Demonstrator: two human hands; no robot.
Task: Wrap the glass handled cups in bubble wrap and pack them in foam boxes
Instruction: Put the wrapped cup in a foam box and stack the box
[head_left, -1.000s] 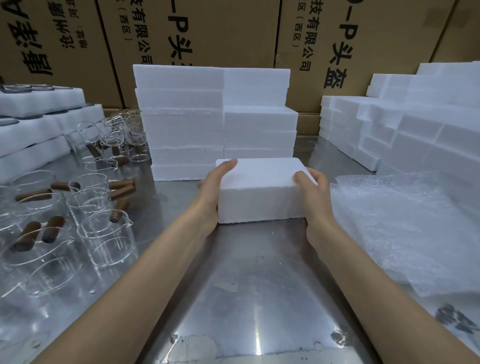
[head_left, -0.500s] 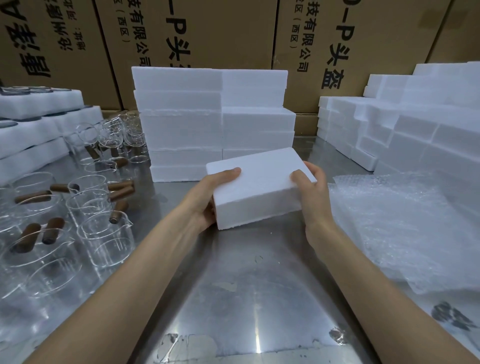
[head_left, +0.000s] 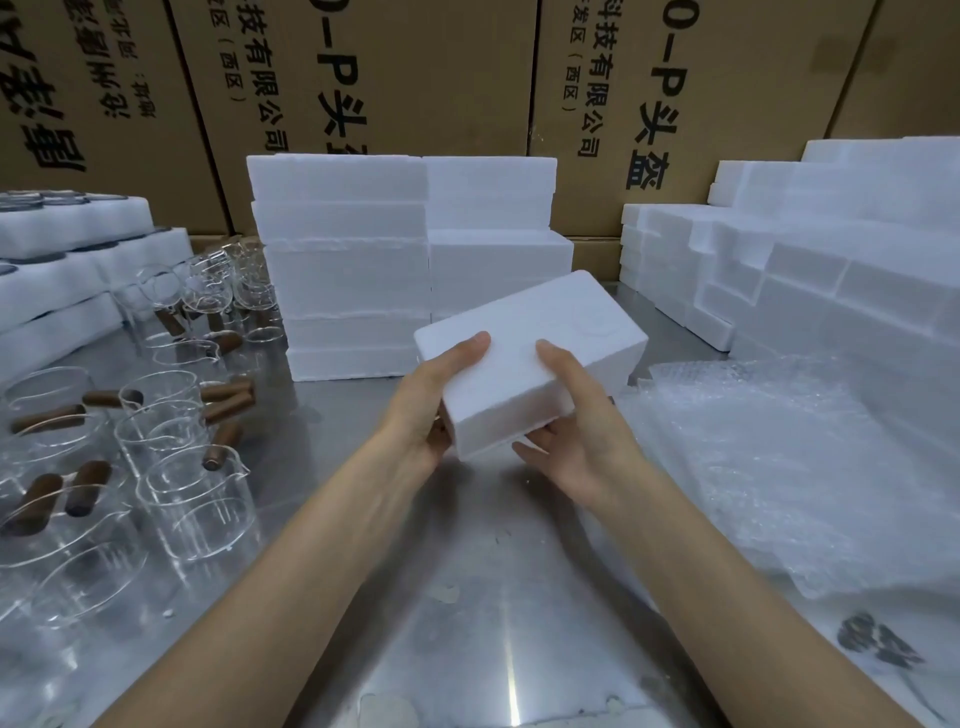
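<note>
Steel tabletop lies nearest, bare under both forearms. Above it the left hand and right hand grip a white rectangular foam box, lifted and tilted. Squeezed too hard, it could crumble; a slip might drop it toward the clear glass handled cups left, opposite the bubble wrap sheets.

A scuffed, shiny grey metal worktop fills the near and middle ground. Tall brown cardboard cartons printed with black characters line the far side. Near right, a small dark object lies blurred on the worktop.
</note>
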